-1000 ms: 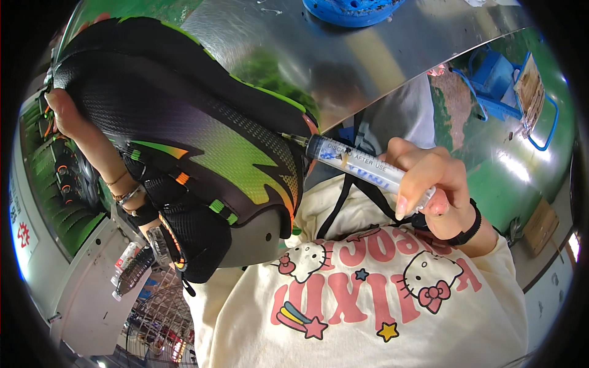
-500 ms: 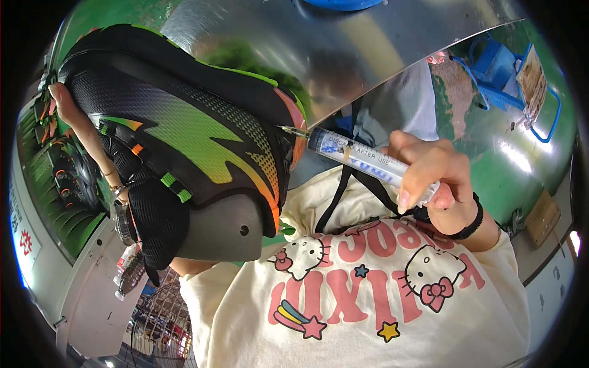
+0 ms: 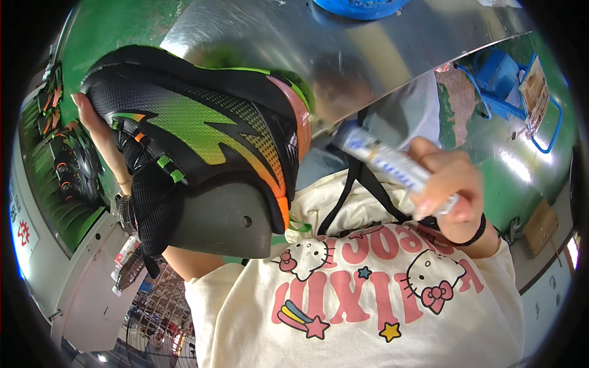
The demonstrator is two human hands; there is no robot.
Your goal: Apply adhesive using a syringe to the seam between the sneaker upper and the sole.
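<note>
A black sports shoe with a green and orange zigzag pattern lies tilted across the left half of the view. The grey shoe last fills its opening. My left hand grips the shoe from its left side; most of its fingers are hidden behind the shoe. My right hand is closed around a clear syringe with blue markings, blurred by motion. The syringe's front end points toward the shoe's orange-pink sole edge, with a gap between them.
A shiny metal tabletop lies beyond the shoe, with a blue basin at its far side. Shoes rest on a green conveyor at left. A wire fan guard is at lower left, a blue metal-framed seat at right.
The syringe has drawn away from the shoe's sole edge, moving right and down with my right hand. The shoe has shifted slightly right and down in view.
</note>
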